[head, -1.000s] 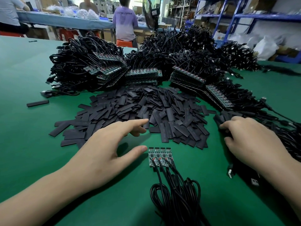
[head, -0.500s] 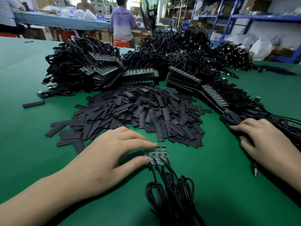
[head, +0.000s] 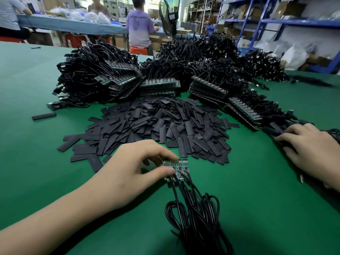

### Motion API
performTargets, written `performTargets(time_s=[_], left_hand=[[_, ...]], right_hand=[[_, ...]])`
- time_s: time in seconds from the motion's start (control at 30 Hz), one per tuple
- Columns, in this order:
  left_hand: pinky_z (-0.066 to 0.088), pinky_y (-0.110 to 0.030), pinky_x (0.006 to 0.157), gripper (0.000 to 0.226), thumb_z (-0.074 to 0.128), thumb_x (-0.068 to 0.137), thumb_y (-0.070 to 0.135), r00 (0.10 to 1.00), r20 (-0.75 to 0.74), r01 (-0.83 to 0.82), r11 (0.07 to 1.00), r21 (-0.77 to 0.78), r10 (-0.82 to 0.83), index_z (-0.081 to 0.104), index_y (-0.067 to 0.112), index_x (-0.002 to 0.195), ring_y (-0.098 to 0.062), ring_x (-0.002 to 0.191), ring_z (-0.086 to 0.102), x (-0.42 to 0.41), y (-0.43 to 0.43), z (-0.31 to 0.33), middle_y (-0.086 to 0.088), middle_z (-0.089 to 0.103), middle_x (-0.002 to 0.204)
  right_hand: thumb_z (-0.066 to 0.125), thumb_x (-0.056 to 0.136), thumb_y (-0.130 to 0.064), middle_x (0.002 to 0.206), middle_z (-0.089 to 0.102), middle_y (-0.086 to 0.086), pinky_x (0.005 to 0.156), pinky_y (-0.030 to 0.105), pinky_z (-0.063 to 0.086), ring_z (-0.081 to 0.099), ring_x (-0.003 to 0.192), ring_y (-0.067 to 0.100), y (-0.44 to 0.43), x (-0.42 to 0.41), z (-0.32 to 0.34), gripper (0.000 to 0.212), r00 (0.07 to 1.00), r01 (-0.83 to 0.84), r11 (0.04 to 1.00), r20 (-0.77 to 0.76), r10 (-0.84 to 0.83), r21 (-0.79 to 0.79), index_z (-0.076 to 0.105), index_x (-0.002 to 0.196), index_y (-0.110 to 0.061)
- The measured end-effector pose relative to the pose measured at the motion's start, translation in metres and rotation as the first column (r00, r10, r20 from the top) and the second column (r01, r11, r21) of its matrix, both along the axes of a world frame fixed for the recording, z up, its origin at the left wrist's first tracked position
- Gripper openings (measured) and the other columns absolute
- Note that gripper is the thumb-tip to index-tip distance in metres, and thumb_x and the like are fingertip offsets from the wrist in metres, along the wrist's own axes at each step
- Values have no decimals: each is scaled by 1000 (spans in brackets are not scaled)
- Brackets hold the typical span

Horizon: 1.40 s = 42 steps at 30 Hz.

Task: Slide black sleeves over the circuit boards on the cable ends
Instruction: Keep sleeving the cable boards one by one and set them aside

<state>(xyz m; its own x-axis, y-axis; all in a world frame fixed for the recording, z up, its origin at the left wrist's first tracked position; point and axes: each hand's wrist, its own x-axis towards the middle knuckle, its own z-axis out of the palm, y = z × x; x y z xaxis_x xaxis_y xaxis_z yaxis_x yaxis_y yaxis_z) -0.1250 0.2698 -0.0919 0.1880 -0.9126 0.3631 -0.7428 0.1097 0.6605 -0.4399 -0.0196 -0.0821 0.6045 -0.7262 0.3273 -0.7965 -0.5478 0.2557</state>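
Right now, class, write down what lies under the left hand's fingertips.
A short row of circuit boards on black cables, pinched by the left hand. The hand covers part of the row, so the board count is unclear.

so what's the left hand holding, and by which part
The left hand pinches the row of circuit boards by its left end, between thumb and fingertips.
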Motion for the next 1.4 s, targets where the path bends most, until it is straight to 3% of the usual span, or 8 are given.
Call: performTargets(time_s=[0.17, 0.27, 0.47, 0.73, 0.9, 1.0, 1.17, 1.4], left_hand=[[55, -26, 80, 29, 85, 76, 19, 959, -284, -17, 1000, 10, 20, 75, 36, 97, -11, 75, 67, 0, 0, 1, 7, 71, 90], [55, -36, 80, 30, 84, 71, 23, 921, -389, -20, 999, -31, 6, 75, 34, 98, -14, 73, 65, 1, -1, 3, -1, 71, 88], [54, -33, 72, 33, 81, 69, 31, 852, -523, -50, 996, -74, 4, 75, 24, 100, -12, 72, 65, 9, -2, 3, -1, 70, 82], [47, -13, 60, 16, 68, 85, 26, 876, -480, 20, 999, -48, -40, 75, 13, 80, -4, 61, 65, 10, -5, 3, -4, 74, 70], [50, -18, 65, 18, 70, 85, 27, 808, -583, 56, 996, -70, -86, 77, 10, 84, -12, 65, 61, 14, -5, 2, -6, 72, 71], [49, -15, 61, 19, 78, 83, 32, 792, -603, 30, 992, -122, -98, 77, 13, 81, -10, 63, 60, 15, -5, 4, -4, 71, 69], [43, -13, 57, 15, 76, 77, 40, 875, -483, -91, 962, -256, -45, 76, 26, 72, -10, 60, 55, 12, -3, 7, 2, 67, 70], [44, -31, 66, 12, 68, 86, 40, 940, -342, -134, 935, -329, 14, 70, 34, 76, -24, 71, 55, 8, -4, 4, 10, 63, 75]], right_hand=[[57, 90, -56, 111, 65, -6, 92, 43, 49, 58, 108, 17, 90, 76, 34, 33, 913, -307, 942, 321, 253, 133, 74, 106, -32], [45, 86, -72, 91, 70, -20, 78, 29, 52, 62, 86, -3, 146, 127, 32, 42, 801, -551, 688, 531, 278, 472, 71, 95, -40], [68, 98, -29, 89, 77, 2, 77, 32, 58, 73, 76, 14, 164, 162, 7, 9, 644, -730, 261, 764, -49, 632, 72, 97, -21], [68, 98, -12, 90, 79, 3, 73, 19, 56, 73, 76, 10, 158, 163, -2, 7, 525, -822, 184, 842, -120, 539, 74, 97, -14], [70, 94, -20, 100, 78, 17, 95, 50, 58, 72, 100, 45, 156, 164, -9, 9, 465, -872, 20, 840, -278, 490, 76, 100, -15], [71, 97, -25, 96, 79, 7, 84, 35, 59, 75, 88, 22, 152, 163, -11, 8, 488, -845, 106, 836, -252, 525, 76, 99, -20], [60, 97, -50, 105, 65, -23, 81, 7, 40, 59, 102, -5, 161, 162, -10, 21, 588, -677, 609, 801, 111, 412, 71, 111, -39], [72, 89, -41, 85, 69, -11, 78, 30, 48, 64, 85, 8, 186, 163, -2, 15, 457, -835, 436, 865, 207, 337, 71, 78, -31]])
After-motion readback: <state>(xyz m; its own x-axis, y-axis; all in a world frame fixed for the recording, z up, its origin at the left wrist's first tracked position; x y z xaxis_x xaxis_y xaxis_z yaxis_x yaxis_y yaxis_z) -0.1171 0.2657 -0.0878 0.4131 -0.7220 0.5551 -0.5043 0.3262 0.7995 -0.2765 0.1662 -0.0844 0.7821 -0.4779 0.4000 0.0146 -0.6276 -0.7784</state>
